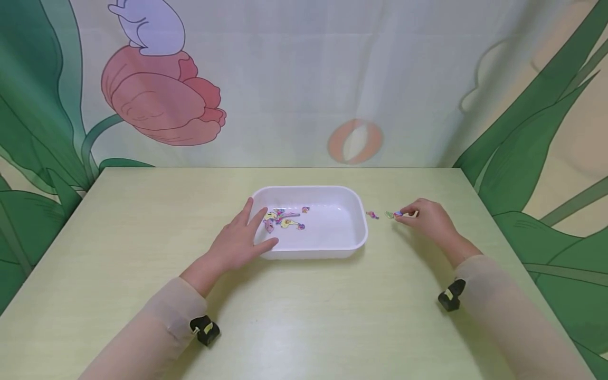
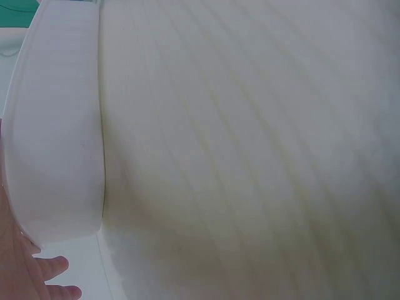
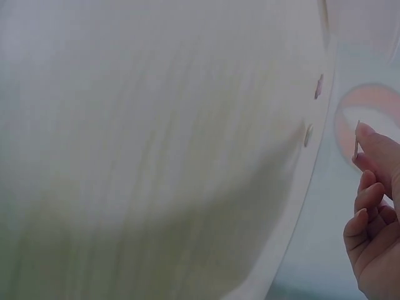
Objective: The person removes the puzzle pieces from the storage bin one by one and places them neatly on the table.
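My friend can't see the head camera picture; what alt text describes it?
A person's right hand pinches a small multicoloured piece over a pale yellow table, near two similar pieces. The left hand touches the left end of a white rectangular tray holding several colourful flat shapes.

Pale yellow-green wood-grain worktop. Beyond its far edge: white printed fabric backdrop; pink tulip bearing white rabbit, toward far left corner; orange-and-white oval; large green leaves.
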The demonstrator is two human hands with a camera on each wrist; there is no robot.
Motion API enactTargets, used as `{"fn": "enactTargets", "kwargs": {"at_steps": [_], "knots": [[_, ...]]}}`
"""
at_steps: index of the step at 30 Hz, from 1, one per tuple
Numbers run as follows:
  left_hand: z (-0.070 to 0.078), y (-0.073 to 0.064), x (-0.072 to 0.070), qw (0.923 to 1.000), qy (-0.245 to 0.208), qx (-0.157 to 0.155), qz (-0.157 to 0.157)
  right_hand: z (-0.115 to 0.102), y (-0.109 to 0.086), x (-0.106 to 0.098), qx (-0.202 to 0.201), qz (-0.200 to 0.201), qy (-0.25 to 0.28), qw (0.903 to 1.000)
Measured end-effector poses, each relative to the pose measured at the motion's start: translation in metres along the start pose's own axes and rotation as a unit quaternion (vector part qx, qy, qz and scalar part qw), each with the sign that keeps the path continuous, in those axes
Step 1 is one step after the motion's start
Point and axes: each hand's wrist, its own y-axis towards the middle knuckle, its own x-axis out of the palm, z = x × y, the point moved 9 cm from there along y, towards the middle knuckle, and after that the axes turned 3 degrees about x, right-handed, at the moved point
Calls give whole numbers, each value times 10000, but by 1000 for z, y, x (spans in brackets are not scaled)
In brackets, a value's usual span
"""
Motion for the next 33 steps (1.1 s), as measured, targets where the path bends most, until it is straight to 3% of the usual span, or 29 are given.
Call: {"fn": "enactTargets", "kwargs": {"at_steps": [13,33], "knots": [[-3,1,1,10000,-1,-60,-36,38,8,9,387,-264,-71,9989],[-3,0,2,10000,-12,-63,-56,43,22,19,581,-497,-162,9969]]}}
